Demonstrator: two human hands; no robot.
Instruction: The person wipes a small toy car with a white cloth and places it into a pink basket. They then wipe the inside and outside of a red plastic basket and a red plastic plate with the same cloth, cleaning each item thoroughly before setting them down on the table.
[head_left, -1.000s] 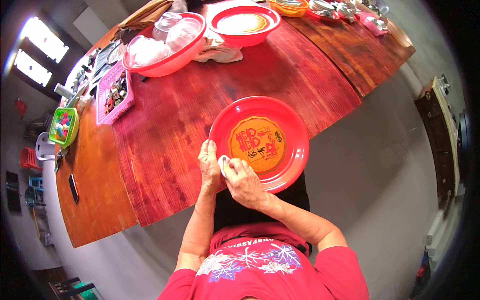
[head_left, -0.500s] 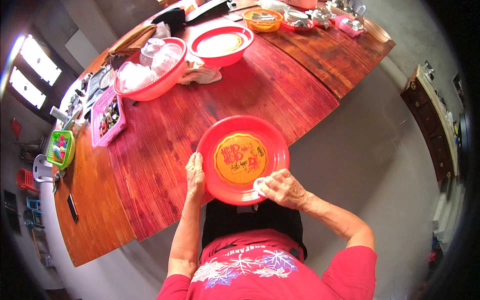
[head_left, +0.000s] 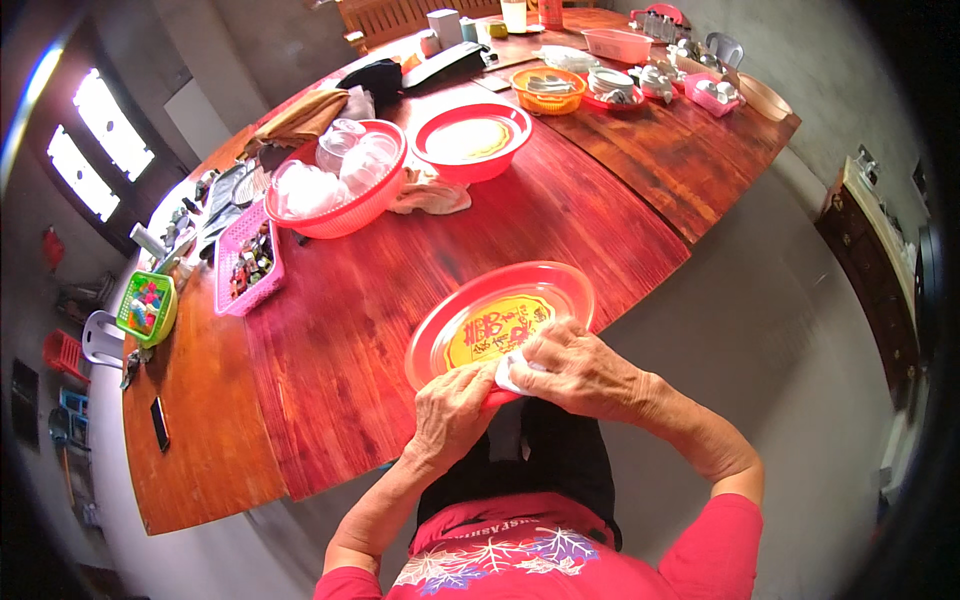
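Note:
A round red plastic plate [head_left: 570, 285] with a yellow printed centre is held tilted over the table's near edge. My left hand [head_left: 455, 408] grips its near-left rim, fingers closed over the edge. My right hand [head_left: 585, 372] is closed on a white cloth [head_left: 513, 372], pressed against the near part of the plate. Both hands are close together, and they hide the plate's near rim. Beyond, on the table, stands another red plate or basin [head_left: 470, 128] with a yellow centre, beside a crumpled pale cloth [head_left: 432, 192].
The reddish wooden table [head_left: 390, 290] bears a red basket [head_left: 345, 215] of clear plastic items, a pink basket [head_left: 268, 283] of small things, a green basket [head_left: 163, 327] and a phone [head_left: 161, 424]. An orange basket [head_left: 548, 100] and several dishes stand far right. A dark cabinet [head_left: 865, 270] lies right.
My left hand has slid from the plate's left side to its near rim, beside my right hand. The plate now tilts more away, and the whole view has shifted.

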